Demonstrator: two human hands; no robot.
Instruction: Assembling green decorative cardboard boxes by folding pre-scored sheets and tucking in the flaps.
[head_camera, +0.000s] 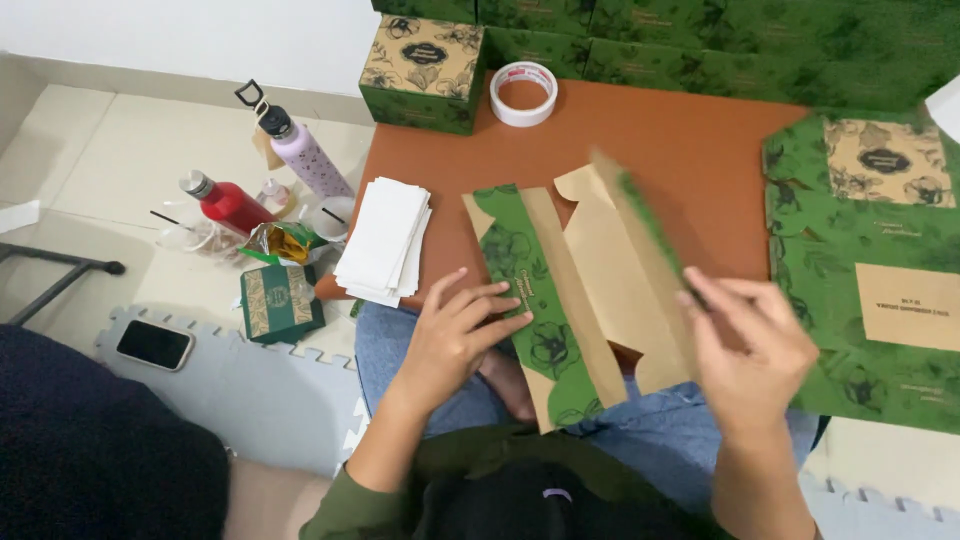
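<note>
1. Head view, hands: left hand (455, 335) lies flat w/ fingers spread, pressing down on the green printed panel of an unfolded box blank (575, 290). Right hand (750, 350) pinches the blank's raised right flap, which stands tilted up.
2. Where it is: the blank sits over the person's lap and the near edge of the brown table (690, 150), kraft inside facing up.
3. Progress, my read: early. Panels are creased and one flap is up, but no walls are locked and it isn't box-shaped yet.
4. Done so far: 1 finished green box (422, 72) at the table's far left, plus a row of the same along the back; can't count those.
5. Left to do: a stack of flat green blanks (860, 260) at right, number unclear.
6. Other counts: 1 tape roll (523, 93), 1 pile of white cards (385, 240), 2 bottles (red (225, 200), lilac (305, 155)), 1 phone (153, 344), 1 small green box (280, 302) on the floor.
</note>
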